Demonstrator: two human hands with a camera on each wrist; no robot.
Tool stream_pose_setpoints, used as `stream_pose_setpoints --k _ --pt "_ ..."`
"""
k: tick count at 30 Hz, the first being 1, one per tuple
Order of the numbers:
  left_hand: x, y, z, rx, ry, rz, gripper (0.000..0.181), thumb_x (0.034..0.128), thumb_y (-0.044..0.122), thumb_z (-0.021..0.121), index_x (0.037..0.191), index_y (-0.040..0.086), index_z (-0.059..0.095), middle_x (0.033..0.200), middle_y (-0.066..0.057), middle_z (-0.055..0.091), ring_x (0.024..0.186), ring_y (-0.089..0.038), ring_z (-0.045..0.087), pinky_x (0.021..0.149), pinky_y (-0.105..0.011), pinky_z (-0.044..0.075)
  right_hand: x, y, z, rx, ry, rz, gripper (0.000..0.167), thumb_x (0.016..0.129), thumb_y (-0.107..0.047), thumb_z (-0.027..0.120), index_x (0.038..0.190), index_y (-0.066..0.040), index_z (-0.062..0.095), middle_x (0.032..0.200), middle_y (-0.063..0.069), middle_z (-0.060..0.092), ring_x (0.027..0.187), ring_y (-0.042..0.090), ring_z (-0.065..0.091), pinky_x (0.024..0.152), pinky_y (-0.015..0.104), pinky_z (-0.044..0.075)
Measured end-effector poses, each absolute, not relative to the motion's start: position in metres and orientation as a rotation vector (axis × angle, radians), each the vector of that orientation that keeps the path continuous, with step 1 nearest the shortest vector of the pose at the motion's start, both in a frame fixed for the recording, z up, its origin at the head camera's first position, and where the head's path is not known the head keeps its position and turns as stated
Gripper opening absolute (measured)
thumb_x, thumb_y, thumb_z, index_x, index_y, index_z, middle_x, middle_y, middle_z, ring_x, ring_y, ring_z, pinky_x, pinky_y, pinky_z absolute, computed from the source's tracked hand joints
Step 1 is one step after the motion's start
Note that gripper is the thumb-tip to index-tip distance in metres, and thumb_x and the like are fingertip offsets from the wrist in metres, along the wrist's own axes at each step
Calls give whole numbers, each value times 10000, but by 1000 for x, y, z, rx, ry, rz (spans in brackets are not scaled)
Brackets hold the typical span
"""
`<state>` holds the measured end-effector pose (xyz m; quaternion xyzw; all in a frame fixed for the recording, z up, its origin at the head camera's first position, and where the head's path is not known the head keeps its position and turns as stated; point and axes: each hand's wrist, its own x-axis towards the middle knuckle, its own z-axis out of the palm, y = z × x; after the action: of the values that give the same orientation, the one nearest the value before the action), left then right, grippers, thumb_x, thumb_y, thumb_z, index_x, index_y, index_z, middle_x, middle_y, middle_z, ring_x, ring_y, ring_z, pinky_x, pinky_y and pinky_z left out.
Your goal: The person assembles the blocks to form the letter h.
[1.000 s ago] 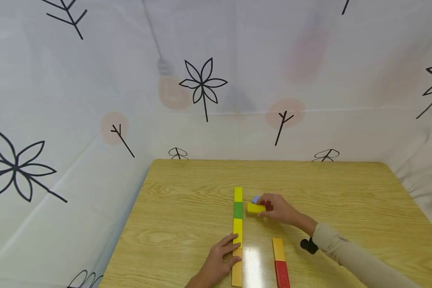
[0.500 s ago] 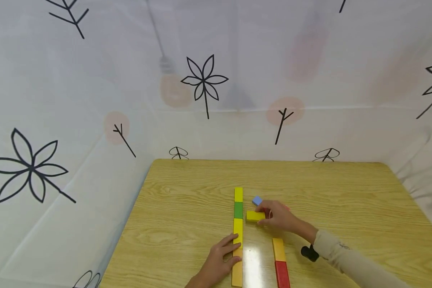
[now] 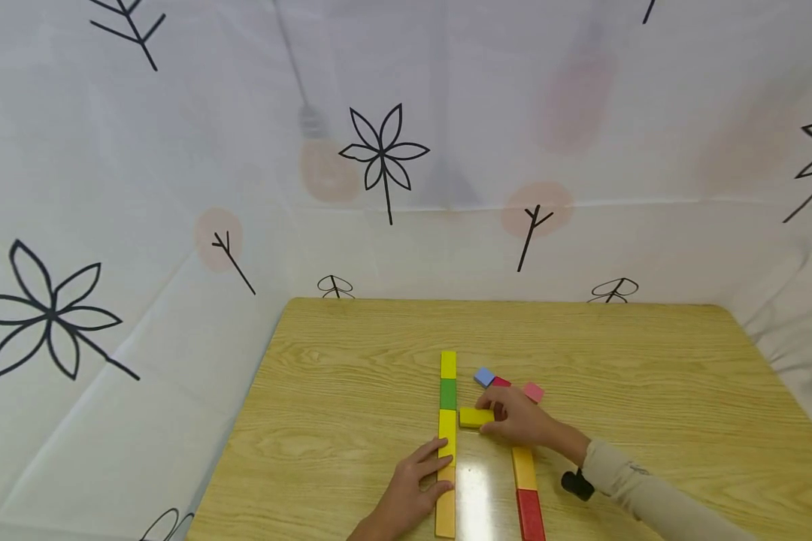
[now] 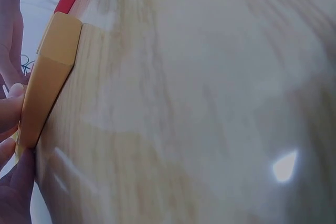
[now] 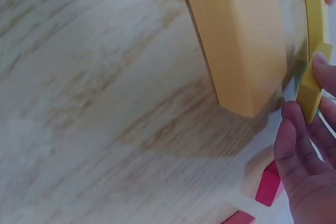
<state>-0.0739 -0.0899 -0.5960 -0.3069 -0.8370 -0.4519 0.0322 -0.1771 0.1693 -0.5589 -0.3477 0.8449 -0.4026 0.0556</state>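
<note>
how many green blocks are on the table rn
1. The green rectangular block lies end to end between the short yellow block at the far end and the longer yellow block the left hand touches. The right hand might hide others.

Note white printed backdrop (image 3: 487,98) behind wood-grain table (image 3: 352,338). Bears black outline flowers (image 3: 381,152), plus black twigs (image 3: 528,238) crossing pale pink blots (image 3: 556,207); shows a faint horizontal crease (image 3: 622,204). On near part of table, note bright white glare (image 3: 472,492).
</note>
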Motion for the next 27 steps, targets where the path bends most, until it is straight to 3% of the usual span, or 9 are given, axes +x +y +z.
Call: stream_pose_setpoints --k 8,21,27 --pt "-74 -88 -592 -938 -2596 -1411 378 922 227 618 1225 1 622 1391 -114 475 1278 -327 439 991 -387 436 -176 164 -562 -1133 2652 -1169 263 780 -170 791 975 -42 668 870 -4 626 684 61 502 584 206 463" --pt "-73 -89 -594 -949 -2565 -1379 375 914 213 629 1209 -17 627 1374 -140 489 1260 -352 452 982 -397 443 -172 157 -569 -1049 2682 -1155 283 754 -204 815 957 -72 667 821 -35 580 628 65 492 546 190 450" --pt "-73 -89 -597 -946 -2579 -1389 382 916 225 625 1220 -8 623 1382 -131 482 1269 -349 443 985 -397 440 -169 160 -566 -965 2686 -1159 257 795 -216 780 980 -84 660 839 -29 587 649 71 486 561 204 449"
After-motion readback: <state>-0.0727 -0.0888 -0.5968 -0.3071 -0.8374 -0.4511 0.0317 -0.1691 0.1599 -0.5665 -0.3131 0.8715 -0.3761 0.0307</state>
